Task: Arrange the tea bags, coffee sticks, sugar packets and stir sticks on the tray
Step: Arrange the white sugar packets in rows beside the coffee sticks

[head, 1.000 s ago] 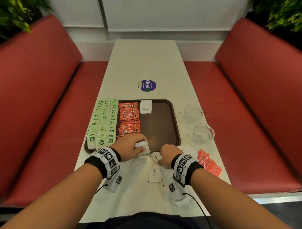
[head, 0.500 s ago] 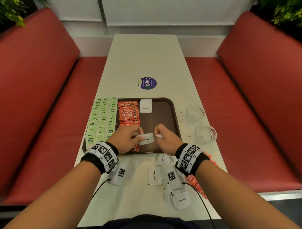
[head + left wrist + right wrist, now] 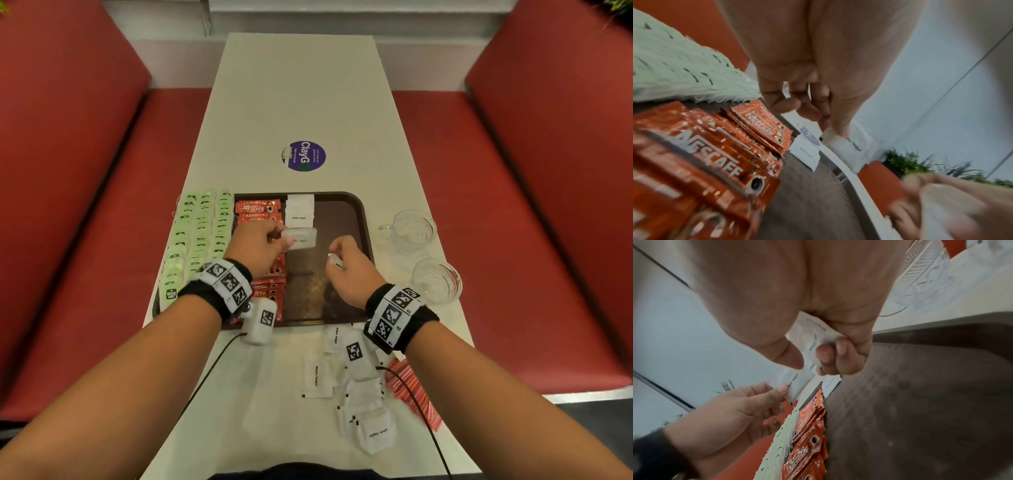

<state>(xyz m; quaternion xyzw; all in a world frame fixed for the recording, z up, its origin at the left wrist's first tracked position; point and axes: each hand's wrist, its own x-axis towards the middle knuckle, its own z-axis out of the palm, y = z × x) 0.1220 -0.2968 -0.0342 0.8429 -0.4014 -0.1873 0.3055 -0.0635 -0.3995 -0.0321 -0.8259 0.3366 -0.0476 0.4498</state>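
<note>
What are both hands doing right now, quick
Left hand: pinching one sugar packet over the tray.
Right hand: curled around a few more sugar packets.

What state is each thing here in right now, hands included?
Left hand: pinching one sugar packet above the tray.
Right hand: gripping more sugar packets.
Tea bags: lined up on the tray's left.
Coffee sticks: in a column beside them.
Loose sugar packets: on the table.
Stir sticks: off the tray.
Glass cups: upright.
</note>
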